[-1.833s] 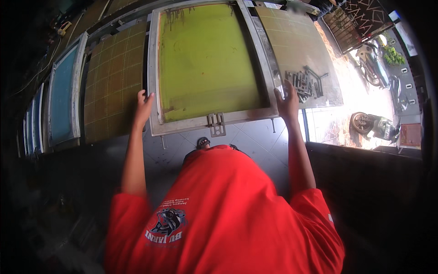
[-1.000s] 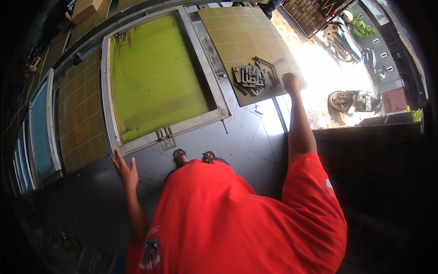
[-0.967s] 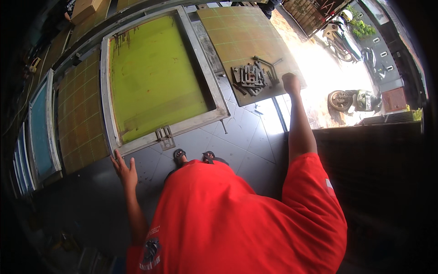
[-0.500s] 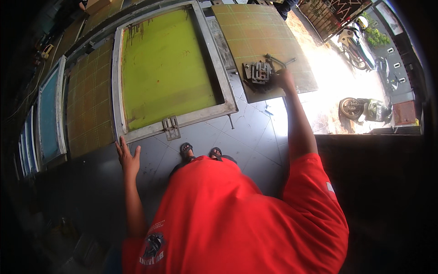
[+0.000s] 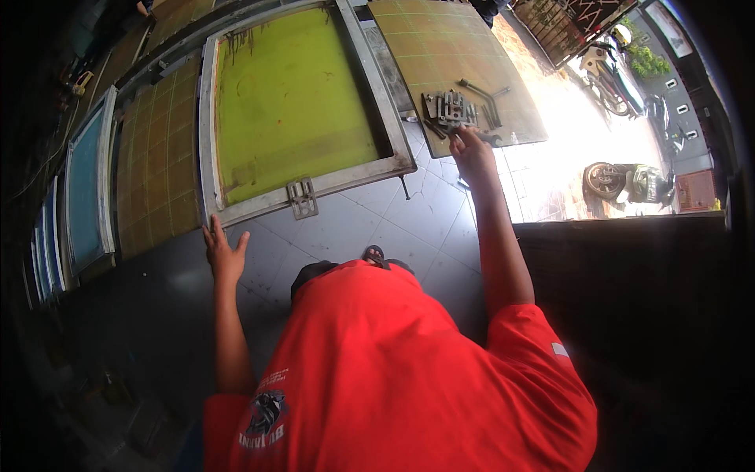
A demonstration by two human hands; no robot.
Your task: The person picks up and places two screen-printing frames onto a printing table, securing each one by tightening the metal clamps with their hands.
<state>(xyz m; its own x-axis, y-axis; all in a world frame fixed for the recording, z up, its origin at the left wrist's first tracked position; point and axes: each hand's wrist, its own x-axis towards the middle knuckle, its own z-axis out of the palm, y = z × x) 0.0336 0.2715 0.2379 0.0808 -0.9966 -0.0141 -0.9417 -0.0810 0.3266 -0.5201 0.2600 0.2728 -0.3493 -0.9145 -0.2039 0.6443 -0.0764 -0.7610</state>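
A large metal frame with yellow-green mesh (image 5: 291, 102) lies flat on the grey tiled floor ahead of me, a metal hinge clamp (image 5: 301, 198) on its near edge. My left hand (image 5: 222, 252) is spread open just below the frame's near left corner, holding nothing. My right hand (image 5: 472, 148) reaches out to a brown gridded board (image 5: 440, 47), its fingers at a cluster of metal clamps and bars (image 5: 452, 110) lying on it. Whether those fingers grip a piece is hidden. My red shirt (image 5: 393, 370) fills the lower view.
Blue-mesh frames (image 5: 86, 189) and another gridded board (image 5: 153, 173) lean at the left. A parked motorbike (image 5: 621, 181) and a metal gate (image 5: 566, 23) sit in bright light at the right. My sandalled feet (image 5: 377, 256) stand on the tiles (image 5: 440, 228).
Both hands were on the green frame's near edge. The left hand has let go and hangs open below its corner. The right hand moved over to the metal parts on the board.
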